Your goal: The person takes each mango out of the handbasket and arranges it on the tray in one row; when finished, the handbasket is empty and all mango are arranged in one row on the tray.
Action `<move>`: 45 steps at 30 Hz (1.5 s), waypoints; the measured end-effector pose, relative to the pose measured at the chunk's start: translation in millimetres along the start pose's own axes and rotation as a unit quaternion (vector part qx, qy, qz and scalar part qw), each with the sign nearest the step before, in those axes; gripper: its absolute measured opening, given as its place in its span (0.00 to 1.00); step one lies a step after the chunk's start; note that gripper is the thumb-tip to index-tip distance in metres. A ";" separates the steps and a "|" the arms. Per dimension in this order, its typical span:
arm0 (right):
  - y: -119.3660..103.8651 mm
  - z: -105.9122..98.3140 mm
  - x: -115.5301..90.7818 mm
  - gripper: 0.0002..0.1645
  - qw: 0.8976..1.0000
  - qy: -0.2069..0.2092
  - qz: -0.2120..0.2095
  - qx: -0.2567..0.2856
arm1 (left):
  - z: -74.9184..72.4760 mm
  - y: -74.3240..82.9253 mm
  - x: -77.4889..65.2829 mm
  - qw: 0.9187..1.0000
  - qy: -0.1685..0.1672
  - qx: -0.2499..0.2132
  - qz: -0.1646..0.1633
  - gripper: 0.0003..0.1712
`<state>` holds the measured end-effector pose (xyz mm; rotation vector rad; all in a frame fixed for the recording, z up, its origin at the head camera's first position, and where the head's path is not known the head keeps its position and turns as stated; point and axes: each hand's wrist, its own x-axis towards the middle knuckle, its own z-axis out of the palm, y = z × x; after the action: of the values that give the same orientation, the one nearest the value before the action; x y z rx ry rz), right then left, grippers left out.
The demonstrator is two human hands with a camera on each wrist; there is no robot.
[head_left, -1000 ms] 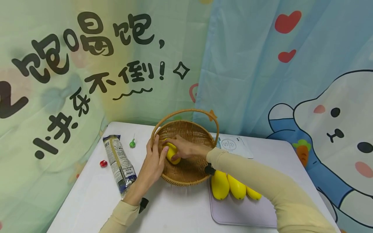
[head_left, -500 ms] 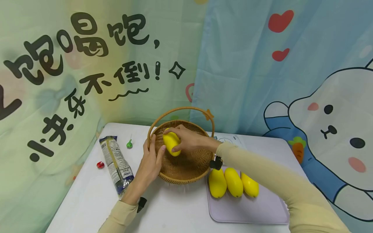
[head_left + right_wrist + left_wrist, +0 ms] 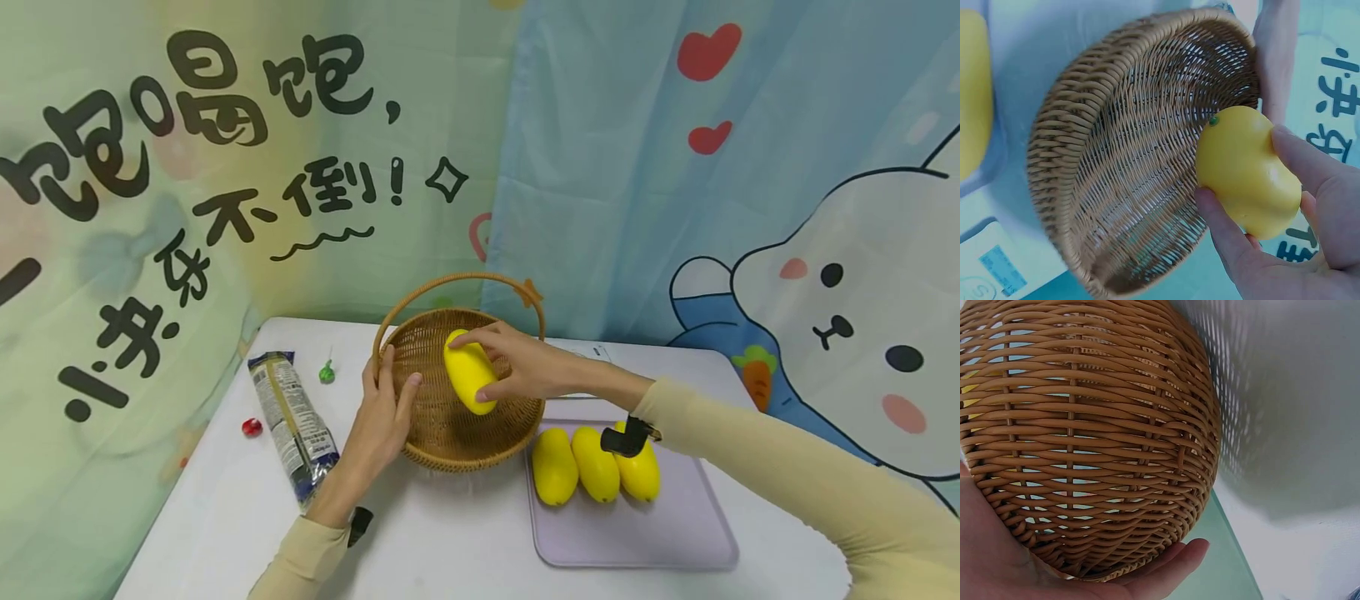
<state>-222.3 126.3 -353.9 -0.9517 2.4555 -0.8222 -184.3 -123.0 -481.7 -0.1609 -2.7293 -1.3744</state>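
My right hand (image 3: 536, 364) pinches a yellow mango (image 3: 468, 371) between thumb and fingers, in front of the wicker basket's opening. The right wrist view shows this mango (image 3: 1244, 169) with a small green stem spot. My left hand (image 3: 380, 421) grips the left rim of the brown wicker basket (image 3: 427, 425), which tilts with its opening toward me and has an arched handle. From the left wrist, the basket's woven outside (image 3: 1097, 437) fills much of the view, and my hand lies along its edge. Several folds of weave hide the basket's far underside.
Three more mangoes (image 3: 598, 465) lie side by side on a pale purple tray (image 3: 630, 537) at the right. On the left are a long printed packet (image 3: 294, 425), a red wrapped candy (image 3: 252, 427) and a green lollipop (image 3: 327, 372). A white printed sheet lies behind the tray.
My right hand has lifted the mango from the basket's left inside and carried it rightward toward me. My left hand stays on the basket rim. The head view has shifted slightly.
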 end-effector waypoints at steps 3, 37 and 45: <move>-2.4 -7.6 -20.6 0.42 1.000 0.009 0.009 0.009 | -0.3 0.0 0.1 1.000 0.004 -0.003 0.003 0.47; 127.6 -38.9 -226.4 0.42 0.978 0.144 0.145 -0.038 | -4.6 0.0 -3.0 1.000 -0.004 0.000 -0.001 0.46; 163.8 -3.2 -236.5 0.43 0.972 0.111 0.205 -0.030 | -1.9 0.6 -1.4 1.000 -0.006 0.002 -0.002 0.46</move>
<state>-137.6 392.1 -424.6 -0.3564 2.7451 -0.7430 -182.8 -124.2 -480.3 -0.1645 -2.7441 -1.3736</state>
